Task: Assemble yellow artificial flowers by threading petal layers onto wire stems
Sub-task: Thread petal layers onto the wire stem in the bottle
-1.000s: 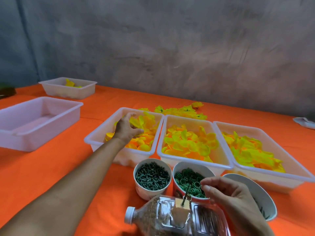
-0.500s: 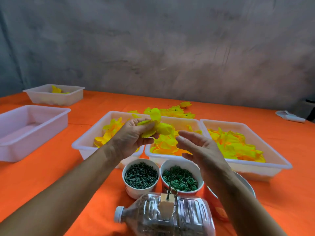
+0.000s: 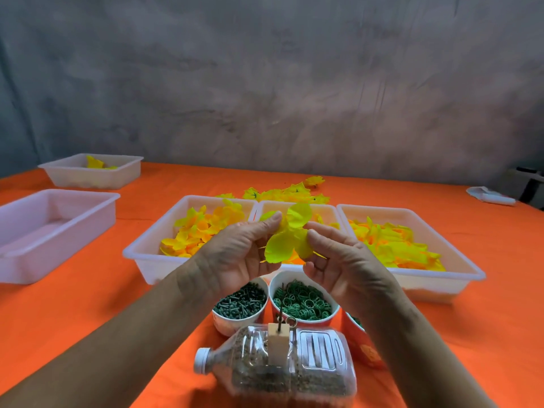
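Note:
My left hand (image 3: 235,254) pinches a yellow-green petal layer (image 3: 290,234) in the air above the middle tray (image 3: 294,205). My right hand (image 3: 341,263) is beside it, its nearly straight fingertips touching the layer's right edge. Below my hands a clear plastic bottle (image 3: 279,369) lies on its side. A small wooden block (image 3: 278,341) on the bottle holds a short dark wire stem (image 3: 281,315) upright, with a green ring by its base. The three white trays hold yellow and orange petals: the left tray (image 3: 141,251), the middle tray and the right tray (image 3: 459,262).
A cup of dark green pegs (image 3: 240,301) and a cup of green rings (image 3: 303,301) stand just behind the bottle, with a red cup (image 3: 360,346) at their right. Finished yellow flowers (image 3: 288,192) lie behind the trays. At the left stand two more trays (image 3: 53,228) (image 3: 91,175).
My left hand took a petal layer from the left tray and brought it to the middle. My right hand rose from beside the stem to meet it.

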The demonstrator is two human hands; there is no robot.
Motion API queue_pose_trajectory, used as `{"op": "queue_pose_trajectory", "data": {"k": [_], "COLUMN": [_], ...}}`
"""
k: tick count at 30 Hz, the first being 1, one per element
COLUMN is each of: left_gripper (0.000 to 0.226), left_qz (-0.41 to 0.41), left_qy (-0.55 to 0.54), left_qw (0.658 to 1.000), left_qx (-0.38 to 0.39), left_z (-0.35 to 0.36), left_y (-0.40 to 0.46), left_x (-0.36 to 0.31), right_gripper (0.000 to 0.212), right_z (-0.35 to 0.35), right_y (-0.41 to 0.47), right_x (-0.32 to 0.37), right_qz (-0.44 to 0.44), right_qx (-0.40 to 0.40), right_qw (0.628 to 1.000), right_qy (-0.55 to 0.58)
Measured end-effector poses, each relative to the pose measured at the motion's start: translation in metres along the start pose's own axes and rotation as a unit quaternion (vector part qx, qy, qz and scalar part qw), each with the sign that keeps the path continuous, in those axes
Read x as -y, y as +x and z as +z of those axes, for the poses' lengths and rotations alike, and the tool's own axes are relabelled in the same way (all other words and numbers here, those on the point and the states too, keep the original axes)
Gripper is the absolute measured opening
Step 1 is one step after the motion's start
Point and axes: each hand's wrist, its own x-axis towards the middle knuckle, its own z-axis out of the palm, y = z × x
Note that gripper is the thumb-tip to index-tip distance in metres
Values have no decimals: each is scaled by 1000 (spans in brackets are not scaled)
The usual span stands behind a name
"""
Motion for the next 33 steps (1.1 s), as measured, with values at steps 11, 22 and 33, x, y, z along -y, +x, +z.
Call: {"op": "queue_pose_trajectory", "data": {"k": [11, 22, 33], "left_gripper": [32, 14, 7], "left_qz": [-5, 291, 537], "left_qy": [-5, 159, 412], "left_qw": [1000, 942, 730], "left_qx": [23, -49, -94], "left_z": [-3, 1, -6], "left_y": [-10, -16, -17], "left_x": [0, 16, 26], "right_gripper": [11, 21, 14], "right_z": [-6, -7, -10], "right_y": [-12, -17, -17], "right_x": [2, -9, -21], "right_qz": [-30, -227, -534], "right_qx": [1, 54, -122], "right_qw": [1000, 953, 650], "right_qy": [-6, -195, -527]}}
